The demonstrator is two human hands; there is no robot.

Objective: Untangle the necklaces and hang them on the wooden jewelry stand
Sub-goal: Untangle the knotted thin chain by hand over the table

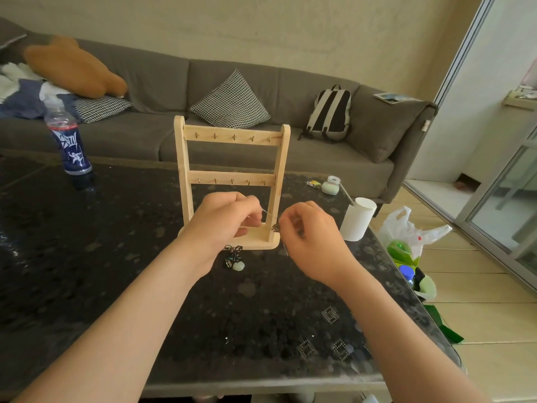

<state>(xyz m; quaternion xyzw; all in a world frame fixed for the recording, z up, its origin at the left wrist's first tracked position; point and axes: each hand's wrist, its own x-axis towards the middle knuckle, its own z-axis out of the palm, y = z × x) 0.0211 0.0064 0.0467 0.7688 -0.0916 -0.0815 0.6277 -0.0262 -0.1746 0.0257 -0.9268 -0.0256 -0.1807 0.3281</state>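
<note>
the left hand and the right hand are both curled, and each seems to pinch one end of a thin chain stretched between them, though the pinch is too small to see surely. the step in hand looks like untangling, with one necklace being worked free. just below the left wrist a clump of necklaces with a pale green pendant lies on the dark table, just in front of the wooden jewelry stand. its hooks are bare, so the next move calls for lifting the freed chain onto one.
</note>
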